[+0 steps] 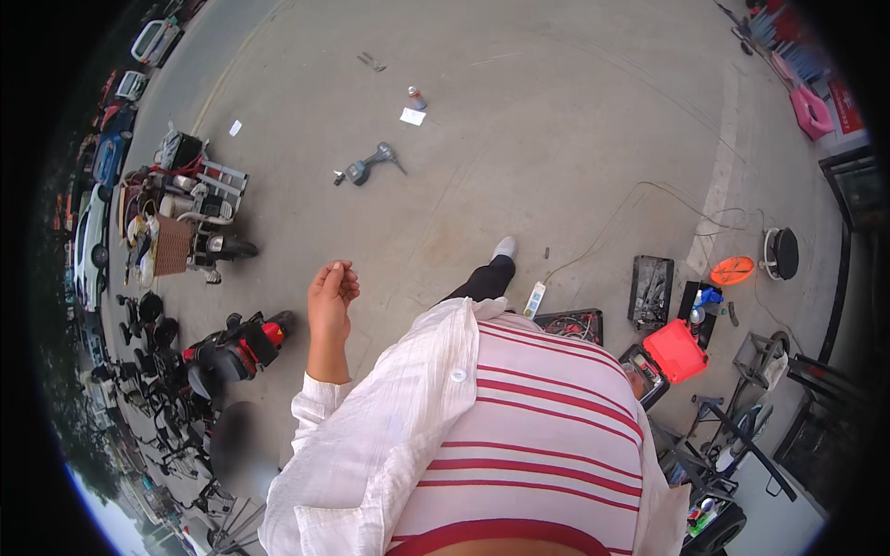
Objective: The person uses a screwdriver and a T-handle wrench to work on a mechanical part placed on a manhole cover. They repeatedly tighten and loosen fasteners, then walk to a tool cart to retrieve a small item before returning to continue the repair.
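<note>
Red lid (678,350) raised, the toolbox (654,391) sits toward the right edge of the concrete (556,120); beside it the right hand (634,381) shows only as a sliver — grip impossible to tell. The left hand (334,285) hangs loosely curled, seemingly empty. A thin cord (579,257) snakes over the concrete — one careless step could snag it and drag the power strip (534,298).

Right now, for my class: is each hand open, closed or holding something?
Left hand: partly open, loosely curled, nothing visible in it.
Right hand: cannot be told; mostly hidden by the striped shirt, near the red-lidded toolbox.
</note>
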Demonstrator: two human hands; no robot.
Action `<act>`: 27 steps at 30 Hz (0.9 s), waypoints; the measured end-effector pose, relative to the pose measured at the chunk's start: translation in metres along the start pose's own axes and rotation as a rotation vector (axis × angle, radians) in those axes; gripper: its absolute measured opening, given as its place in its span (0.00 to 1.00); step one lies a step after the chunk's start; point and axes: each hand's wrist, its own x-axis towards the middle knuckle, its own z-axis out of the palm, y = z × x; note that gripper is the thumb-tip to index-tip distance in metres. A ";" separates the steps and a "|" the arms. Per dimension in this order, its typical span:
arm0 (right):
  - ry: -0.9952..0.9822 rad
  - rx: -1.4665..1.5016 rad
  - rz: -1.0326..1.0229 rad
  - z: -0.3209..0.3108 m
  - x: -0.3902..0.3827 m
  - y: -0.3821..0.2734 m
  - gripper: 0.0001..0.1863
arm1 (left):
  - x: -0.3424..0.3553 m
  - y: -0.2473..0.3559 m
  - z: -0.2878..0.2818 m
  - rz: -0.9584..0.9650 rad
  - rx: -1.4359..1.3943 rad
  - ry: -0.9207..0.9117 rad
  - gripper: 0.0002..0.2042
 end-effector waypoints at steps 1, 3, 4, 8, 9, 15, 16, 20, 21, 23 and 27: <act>0.037 -0.105 -0.021 -0.001 0.020 0.006 0.11 | 0.037 0.007 0.031 0.014 0.004 0.051 0.09; 0.125 -0.191 0.015 -0.002 0.043 0.009 0.12 | 0.099 0.031 0.110 0.050 -0.026 0.026 0.09; 0.180 -0.156 0.056 -0.003 0.053 -0.002 0.12 | 0.121 0.053 0.161 0.058 -0.004 -0.038 0.08; 0.505 0.198 0.200 -0.016 0.079 -0.056 0.15 | 0.181 0.114 0.373 0.120 0.095 -0.475 0.08; 0.576 0.288 0.261 -0.019 0.086 -0.078 0.14 | 0.190 0.123 0.427 0.147 0.136 -0.595 0.08; 0.166 -0.698 0.508 0.014 0.146 -0.046 0.18 | 0.228 0.119 0.698 0.195 0.181 -0.863 0.09; 0.374 -0.630 0.524 0.027 0.161 -0.054 0.18 | 0.240 0.115 0.734 0.155 0.196 -0.903 0.09; 0.011 -0.400 0.678 -0.044 0.332 -0.103 0.16 | 0.282 0.100 0.884 -0.118 0.272 -0.936 0.10; 0.114 -0.449 0.576 -0.065 0.369 -0.113 0.16 | 0.270 0.105 0.926 -0.105 0.290 -1.014 0.10; 0.694 0.124 0.613 -0.105 0.461 -0.161 0.14 | 0.259 0.113 1.005 -0.075 0.306 -1.115 0.09; 0.763 0.378 0.395 -0.239 0.615 -0.265 0.16 | 0.272 0.109 1.164 -0.048 0.312 -1.104 0.08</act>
